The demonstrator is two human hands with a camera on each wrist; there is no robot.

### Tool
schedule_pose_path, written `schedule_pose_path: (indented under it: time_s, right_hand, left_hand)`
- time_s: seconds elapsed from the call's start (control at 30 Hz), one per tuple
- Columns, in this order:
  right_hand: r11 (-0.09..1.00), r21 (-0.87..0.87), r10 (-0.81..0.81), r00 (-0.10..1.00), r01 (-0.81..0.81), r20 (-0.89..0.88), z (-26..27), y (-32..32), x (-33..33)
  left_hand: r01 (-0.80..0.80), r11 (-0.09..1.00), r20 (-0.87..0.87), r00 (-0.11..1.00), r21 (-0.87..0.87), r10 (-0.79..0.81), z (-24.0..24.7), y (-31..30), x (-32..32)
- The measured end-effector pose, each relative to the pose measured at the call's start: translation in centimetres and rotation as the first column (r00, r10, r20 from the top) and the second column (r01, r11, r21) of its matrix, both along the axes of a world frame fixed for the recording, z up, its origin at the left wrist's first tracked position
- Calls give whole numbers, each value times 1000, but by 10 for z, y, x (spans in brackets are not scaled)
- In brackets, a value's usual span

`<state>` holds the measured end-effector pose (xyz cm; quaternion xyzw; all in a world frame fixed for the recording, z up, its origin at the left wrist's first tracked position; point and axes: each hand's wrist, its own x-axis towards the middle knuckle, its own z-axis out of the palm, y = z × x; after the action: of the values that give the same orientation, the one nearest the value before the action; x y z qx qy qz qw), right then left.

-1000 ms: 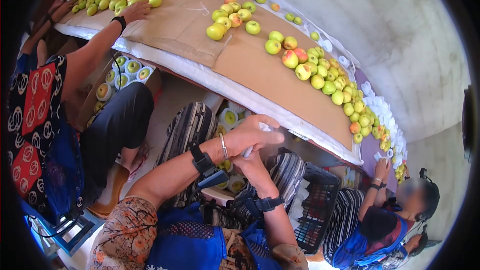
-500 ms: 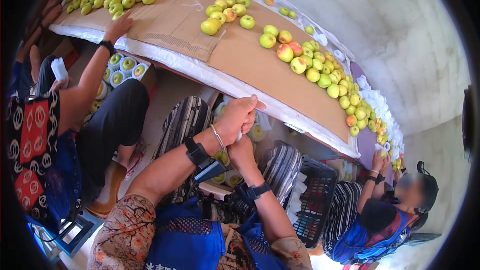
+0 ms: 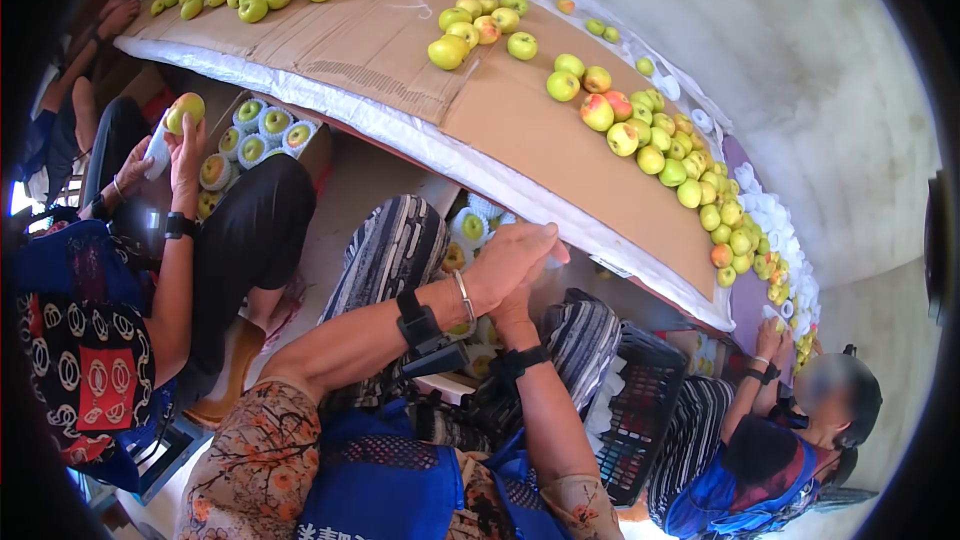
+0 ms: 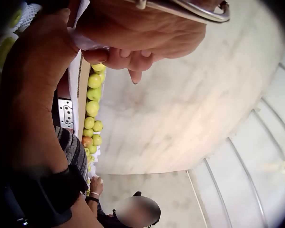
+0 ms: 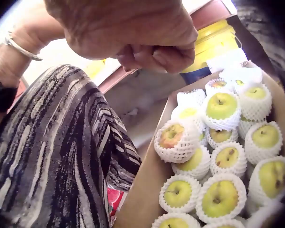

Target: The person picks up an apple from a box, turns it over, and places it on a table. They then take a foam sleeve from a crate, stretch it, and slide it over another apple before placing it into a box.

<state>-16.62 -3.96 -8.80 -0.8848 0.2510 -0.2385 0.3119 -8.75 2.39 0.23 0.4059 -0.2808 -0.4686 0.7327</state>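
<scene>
In the head view, my left hand (image 3: 503, 265), with a bracelet at the wrist, lies over my right hand (image 3: 514, 313) in front of the table edge. Between them, a crumpled whitish foam sleeve (image 4: 88, 41) shows in the left wrist view. Both hands hold it, fingers curled, and they hide most of it. Below the hands is an open carton (image 5: 152, 183) of green-yellow apples (image 5: 220, 197) in white foam nets, seen from above in the right wrist view. An apple with a reddish top (image 5: 171, 136) sits high at its near side.
Loose apples (image 3: 690, 194) lie along the cardboard-covered table (image 3: 560, 175), with white foam nets (image 3: 770, 220) behind them. A black crate (image 3: 645, 410) stands to the right, and a yellow bucket (image 5: 212, 47) beyond the carton. People sit on either side; the left one holds an apple (image 3: 185, 112).
My hands stay together, dipping left and then returning right; the white sleeve, plainer a second ago, is now mostly covered. The person at left has brought an apple from the table to their lap.
</scene>
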Motion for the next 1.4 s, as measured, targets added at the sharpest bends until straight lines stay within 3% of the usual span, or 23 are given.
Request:
schedule_pose_path:
  time_s: [0.1,0.2,0.3,0.4,0.53,0.73,0.87,0.97,1.07,1.17,1.23,1.37,1.4]
  right_hand:
    - [997,68,33,999,-31,-35,11,-2,5]
    - [988,136,80,992,-66,-97,24,-2,12]
    - [984,170,76,982,-46,-175,40,9,20]
    - [992,115,-14,970,44,-243,75,34,28]
    - [992,82,-74,970,96,-234,78,37,27]
    - [996,-78,-63,989,53,-131,77,25,14]
    - [996,-66,-70,997,67,-45,105,31,16]
    - [980,197,-24,996,6,91,94,28,19]
    - [887,444,69,986,-130,153,74,21,21]
    - [882,459,21,982,-108,190,64,26,25]
    - [946,295,74,975,-134,208,53,20,28]
    - [994,-39,107,979,-102,172,46,15,25]
    - [996,1,83,983,-84,164,50,15,23]
  left_hand:
    - [-29,1000,39,999,6,29,2,0,3]
    - [-13,1000,-29,1000,10,13,2,1,6]
    - [-123,990,-178,975,70,134,12,5,30]
    - [-196,980,-619,769,12,162,20,6,63]
    - [-164,985,-549,828,-50,110,20,9,68]
    - [-225,974,-126,968,-37,219,27,4,44]
    - [-212,974,-83,975,-77,205,22,1,40]
    - [-206,974,-69,977,-93,200,22,0,38]
    - [-215,974,-80,975,-67,209,28,5,37]
    - [-220,973,-38,975,-74,218,26,5,37]
    - [-202,976,-37,979,-79,200,23,5,35]
    - [-101,992,-243,967,-70,81,21,6,38]
    - [-71,995,-307,951,-71,46,21,6,40]
